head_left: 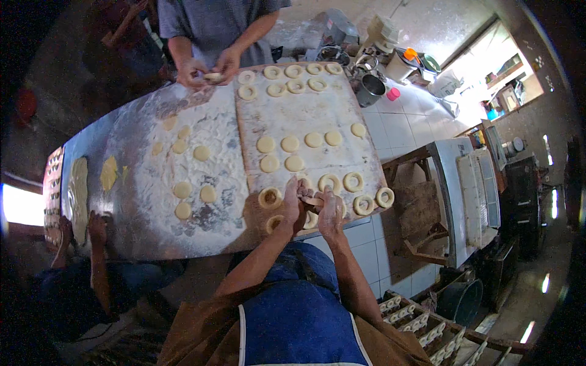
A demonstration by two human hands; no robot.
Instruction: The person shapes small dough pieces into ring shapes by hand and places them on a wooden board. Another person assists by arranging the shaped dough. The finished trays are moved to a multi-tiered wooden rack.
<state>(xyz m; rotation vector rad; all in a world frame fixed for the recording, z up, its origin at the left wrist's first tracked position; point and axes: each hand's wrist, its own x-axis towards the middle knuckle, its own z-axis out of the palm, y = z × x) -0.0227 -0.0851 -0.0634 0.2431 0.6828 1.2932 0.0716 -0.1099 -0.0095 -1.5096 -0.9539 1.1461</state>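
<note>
My left hand (294, 205) and my right hand (329, 212) are closed on a pale dough piece (312, 200) near the front edge of a floury board (299, 116). Dough rings (354, 181) lie around my hands, some partly hidden behind them. Beyond them are flat dough discs (289, 144), and more rings (294, 72) along the board's far edge. On the floury steel table (122, 226) to the left of the board lie several loose discs (201, 153).
A co-worker (217, 33) across the table holds dough; another's hands (96, 229) touch a long dough strip (79, 195) at left. Right are a metal stand (458, 201), pots and buckets (370, 90). A rack of dough rings (406, 317) stands at bottom right.
</note>
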